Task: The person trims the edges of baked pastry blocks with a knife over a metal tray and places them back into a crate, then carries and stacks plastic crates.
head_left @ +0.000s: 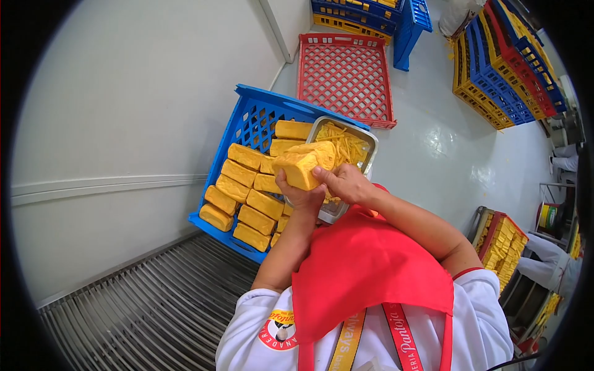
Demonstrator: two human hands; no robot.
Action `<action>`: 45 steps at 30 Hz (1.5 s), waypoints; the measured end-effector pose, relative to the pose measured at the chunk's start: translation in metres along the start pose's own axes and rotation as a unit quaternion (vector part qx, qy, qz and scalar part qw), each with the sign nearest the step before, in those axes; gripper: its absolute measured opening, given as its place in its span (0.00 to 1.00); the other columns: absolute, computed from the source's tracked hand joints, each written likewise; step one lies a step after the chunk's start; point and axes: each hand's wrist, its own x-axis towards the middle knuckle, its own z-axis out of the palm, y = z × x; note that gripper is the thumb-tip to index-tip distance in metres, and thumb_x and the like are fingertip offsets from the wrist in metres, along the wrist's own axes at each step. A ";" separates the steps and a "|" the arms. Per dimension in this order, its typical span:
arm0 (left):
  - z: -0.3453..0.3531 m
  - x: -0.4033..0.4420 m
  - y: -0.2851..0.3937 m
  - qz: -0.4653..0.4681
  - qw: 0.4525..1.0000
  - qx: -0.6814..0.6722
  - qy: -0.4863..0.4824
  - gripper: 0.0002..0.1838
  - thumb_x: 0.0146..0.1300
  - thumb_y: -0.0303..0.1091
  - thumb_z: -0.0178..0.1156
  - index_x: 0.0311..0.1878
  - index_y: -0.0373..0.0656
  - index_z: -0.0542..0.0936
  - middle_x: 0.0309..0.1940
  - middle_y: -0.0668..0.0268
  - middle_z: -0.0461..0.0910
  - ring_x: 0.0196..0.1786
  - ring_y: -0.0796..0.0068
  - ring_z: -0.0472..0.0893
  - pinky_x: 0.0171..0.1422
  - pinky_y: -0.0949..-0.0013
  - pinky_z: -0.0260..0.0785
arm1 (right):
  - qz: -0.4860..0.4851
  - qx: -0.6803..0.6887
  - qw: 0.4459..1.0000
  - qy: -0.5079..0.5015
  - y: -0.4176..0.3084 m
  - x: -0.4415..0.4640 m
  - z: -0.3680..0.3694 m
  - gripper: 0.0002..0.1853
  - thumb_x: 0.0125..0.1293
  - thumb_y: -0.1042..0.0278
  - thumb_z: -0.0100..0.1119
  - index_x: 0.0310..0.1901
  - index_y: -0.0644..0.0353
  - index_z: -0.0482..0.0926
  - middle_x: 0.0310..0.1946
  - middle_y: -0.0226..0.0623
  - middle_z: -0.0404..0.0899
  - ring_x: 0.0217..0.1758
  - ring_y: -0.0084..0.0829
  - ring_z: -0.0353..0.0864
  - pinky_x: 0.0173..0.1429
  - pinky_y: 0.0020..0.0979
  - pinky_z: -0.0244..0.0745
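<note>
While both hands hold the yellow block [304, 166] above the blue crate [297, 104], we log it at centre, slightly tilted. Left hand [303, 195]: fingers curled round the near lower end, gripping it. Right hand [346, 182]: thumb pressed on the near face, towards 4 o'clock; the other fingers are partly hidden, and we cannot tell how far they close or whether they hold anything more. From the block, similar blocks [235, 188] lie at 8 to 9 o'clock, a container [374, 145] of yellow strips at 2. We judge it moderately heavy, dense, firm yet dentable, perhaps slightly greasy; the upper surface looks rough and could crumble. Best hold, in our estimate: broad support beneath, light thumb pressure on a smooth side, away from edges.
</note>
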 end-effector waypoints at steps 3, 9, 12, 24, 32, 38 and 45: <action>-0.009 0.013 0.001 -0.040 0.999 -0.036 0.008 0.33 0.59 0.65 0.42 0.54 0.47 0.74 0.50 0.65 0.76 0.55 0.61 0.75 0.62 0.51 0.65 | 0.129 0.107 0.979 -0.111 -0.004 0.003 -0.010 0.40 0.63 0.28 0.47 0.21 0.68 0.80 0.20 0.52 0.79 0.27 0.48 0.82 0.36 0.42 0.76; 0.004 0.003 0.003 -0.067 0.995 -0.053 0.045 0.34 0.59 0.66 0.40 0.51 0.46 0.75 0.48 0.62 0.76 0.49 0.59 0.77 0.53 0.55 0.71 | -0.046 -0.073 0.996 0.000 0.004 -0.001 -0.011 0.40 0.56 0.28 0.57 0.26 0.70 0.80 0.22 0.50 0.80 0.29 0.47 0.83 0.38 0.42 0.77; -0.011 0.003 -0.001 -0.074 0.997 -0.018 -0.030 0.36 0.59 0.68 0.38 0.50 0.45 0.75 0.46 0.60 0.77 0.44 0.60 0.78 0.44 0.58 0.73 | -0.092 -0.102 0.990 0.028 0.002 -0.002 0.000 0.43 0.52 0.24 0.58 0.31 0.72 0.79 0.23 0.51 0.80 0.29 0.48 0.83 0.38 0.42 0.77; 0.007 -0.001 -0.016 -0.002 1.000 -0.020 0.012 0.43 0.58 0.69 0.34 0.59 0.39 0.71 0.52 0.55 0.74 0.53 0.54 0.76 0.59 0.52 0.69 | -0.073 -0.063 0.994 0.045 0.004 0.000 0.019 0.42 0.59 0.25 0.52 0.22 0.69 0.78 0.16 0.50 0.75 0.23 0.45 0.80 0.30 0.42 0.73; -0.045 0.035 -0.012 -0.008 0.998 -0.030 -0.048 0.40 0.57 0.67 0.41 0.61 0.44 0.69 0.57 0.54 0.71 0.57 0.49 0.74 0.62 0.44 0.67 | -0.090 -0.121 0.989 -0.007 0.001 -0.007 -0.002 0.36 0.69 0.35 0.44 0.25 0.65 0.80 0.19 0.54 0.76 0.26 0.52 0.79 0.32 0.47 0.72; 0.007 0.003 0.041 -0.169 0.985 -0.046 0.009 0.38 0.52 0.66 0.50 0.57 0.45 0.74 0.55 0.53 0.75 0.54 0.48 0.76 0.57 0.44 0.71 | -0.096 -0.208 0.967 0.115 0.011 0.005 -0.023 0.27 0.72 0.45 0.42 0.30 0.60 0.80 0.26 0.51 0.80 0.35 0.54 0.80 0.39 0.51 0.73; 0.006 0.002 0.042 -0.195 0.978 -0.049 -0.053 0.38 0.51 0.66 0.49 0.57 0.45 0.74 0.54 0.55 0.75 0.58 0.50 0.74 0.59 0.43 0.69 | -0.120 -0.246 0.952 0.139 0.016 0.013 -0.013 0.26 0.72 0.46 0.42 0.28 0.60 0.79 0.26 0.51 0.80 0.34 0.53 0.81 0.38 0.50 0.73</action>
